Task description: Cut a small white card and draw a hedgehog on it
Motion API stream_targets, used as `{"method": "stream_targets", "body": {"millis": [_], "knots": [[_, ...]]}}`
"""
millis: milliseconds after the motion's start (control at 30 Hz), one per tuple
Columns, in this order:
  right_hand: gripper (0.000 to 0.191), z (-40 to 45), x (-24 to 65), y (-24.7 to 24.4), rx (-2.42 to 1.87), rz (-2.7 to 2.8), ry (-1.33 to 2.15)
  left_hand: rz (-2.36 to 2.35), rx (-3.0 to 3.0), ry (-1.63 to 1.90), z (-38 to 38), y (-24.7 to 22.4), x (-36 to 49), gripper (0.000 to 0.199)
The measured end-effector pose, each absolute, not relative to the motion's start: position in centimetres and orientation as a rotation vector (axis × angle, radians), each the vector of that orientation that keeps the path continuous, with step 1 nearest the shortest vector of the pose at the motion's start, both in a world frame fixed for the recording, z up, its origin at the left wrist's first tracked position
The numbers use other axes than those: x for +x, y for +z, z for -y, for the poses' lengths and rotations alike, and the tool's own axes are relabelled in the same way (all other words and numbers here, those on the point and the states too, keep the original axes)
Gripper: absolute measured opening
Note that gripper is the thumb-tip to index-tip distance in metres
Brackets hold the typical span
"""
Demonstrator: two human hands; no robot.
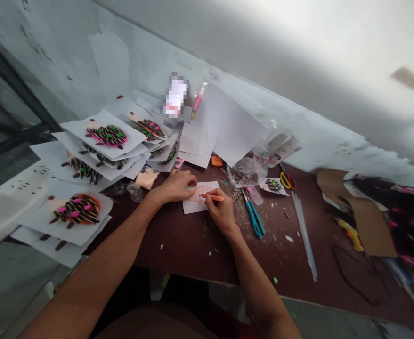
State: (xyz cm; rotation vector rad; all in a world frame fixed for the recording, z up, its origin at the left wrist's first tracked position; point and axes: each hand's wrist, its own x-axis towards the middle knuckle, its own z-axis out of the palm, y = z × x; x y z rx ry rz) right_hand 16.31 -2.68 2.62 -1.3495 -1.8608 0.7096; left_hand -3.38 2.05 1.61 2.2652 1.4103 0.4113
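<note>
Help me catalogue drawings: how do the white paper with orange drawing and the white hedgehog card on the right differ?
The paper shows orange strokes; the card shows dark spikes, green dots. The left hand touches the paper; the card lies untouched. Both have white backgrounds.

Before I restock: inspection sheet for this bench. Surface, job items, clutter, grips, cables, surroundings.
Surface: reddish-brown tabletop, littered with small scraps.
Job's things: white paper bearing an orange drawing; orange drawing stick.
Clutter: hedgehog craft sheets stacked at left; crumpled plastic bag, teal-handled cutters, scissors, glue sticks toward the right.
Grips: left hand at the paper's left edge; right hand holds the orange drawing stick.
Cables: dark cord, loosely looped near yellow glue gun.
Surroundings: patchy pale wall behind.
</note>
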Motion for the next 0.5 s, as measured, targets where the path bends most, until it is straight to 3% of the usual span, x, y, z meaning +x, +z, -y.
{"method": "stream_targets", "body": {"millis": [500], "knots": [[0.018, 3.00, 16.14, 2.89, -1.347, 1.776, 0.753, -1.386, 2.251, 0.422, -2.13, 1.40, -3.51, 0.028]]}}
